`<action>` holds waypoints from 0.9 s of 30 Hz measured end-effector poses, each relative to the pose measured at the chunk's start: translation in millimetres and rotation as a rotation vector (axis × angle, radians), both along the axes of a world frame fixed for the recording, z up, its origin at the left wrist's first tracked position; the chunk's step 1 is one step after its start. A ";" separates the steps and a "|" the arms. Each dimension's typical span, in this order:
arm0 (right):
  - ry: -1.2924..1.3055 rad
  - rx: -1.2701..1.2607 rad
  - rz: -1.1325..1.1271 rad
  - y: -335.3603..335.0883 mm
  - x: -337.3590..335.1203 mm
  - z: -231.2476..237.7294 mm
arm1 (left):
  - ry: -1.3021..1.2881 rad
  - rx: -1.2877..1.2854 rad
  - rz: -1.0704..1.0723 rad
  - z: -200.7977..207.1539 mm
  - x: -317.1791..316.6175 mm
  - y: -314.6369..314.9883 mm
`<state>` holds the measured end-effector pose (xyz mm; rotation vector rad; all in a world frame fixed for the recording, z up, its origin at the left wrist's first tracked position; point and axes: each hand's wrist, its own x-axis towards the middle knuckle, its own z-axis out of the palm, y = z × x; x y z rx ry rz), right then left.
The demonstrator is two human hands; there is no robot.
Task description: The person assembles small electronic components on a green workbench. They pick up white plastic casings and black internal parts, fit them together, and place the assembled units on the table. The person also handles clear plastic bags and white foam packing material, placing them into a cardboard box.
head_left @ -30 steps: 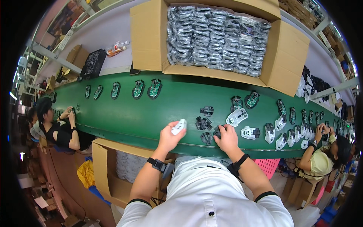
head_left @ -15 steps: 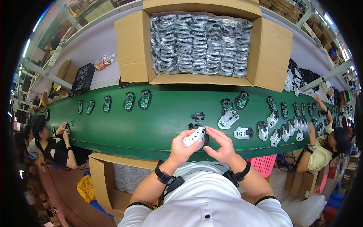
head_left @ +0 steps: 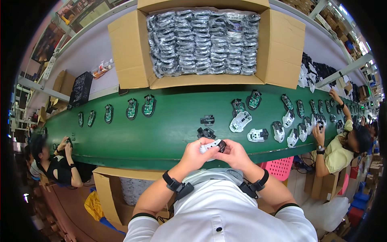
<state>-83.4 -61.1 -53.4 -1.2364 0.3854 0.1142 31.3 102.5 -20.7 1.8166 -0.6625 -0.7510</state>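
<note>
Close to the near edge of the green bench, both hands are on a white mouse shell [head_left: 207, 146] with a black piece [head_left: 221, 145] at its right end. My left hand [head_left: 195, 155] is closed round the white side, its thumb across the shell. My right hand [head_left: 236, 155] pinches the black end between thumb and fingers. The shell's underside is hidden. Just beyond my fingers lies a loose black plastic part [head_left: 206, 133], with another black part [head_left: 207, 119] farther off. To the right lies a white shell with a black insert [head_left: 258, 135].
A large carton [head_left: 205, 80] of bagged items stands at the back. Mouse bases with green circuit boards [head_left: 148, 105] are spaced along the bench [head_left: 173, 133]. More white shells [head_left: 278, 131] lie to the right. A co-worker [head_left: 342, 147] handles parts there; another person [head_left: 56, 165] works at left.
My right fingers, spread beside the shell before, now close on its black end. The shell has turned more sideways. The view has shifted slightly, and the right co-worker's hand has come down to the shells.
</note>
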 end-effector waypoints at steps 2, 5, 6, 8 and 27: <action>0.001 -0.115 -0.069 1.4 -2.1 -1.2 | -0.205 0.089 -0.074 -21.7 9.1 -4.4; -0.038 -0.061 -0.143 -3.9 -7.7 -12.7 | 0.212 -0.049 0.040 -40.2 12.9 -14.2; -0.055 -0.001 -0.164 -5.6 -10.5 -18.9 | 0.371 -0.120 0.097 -49.2 11.9 -17.5; 0.009 -0.033 -0.194 -7.9 -9.4 -18.8 | 0.329 -0.096 0.197 -52.2 8.1 -30.0; 0.336 -1.389 -0.346 -85.7 28.0 -80.3 | -0.891 0.484 -0.362 -120.6 23.3 -19.5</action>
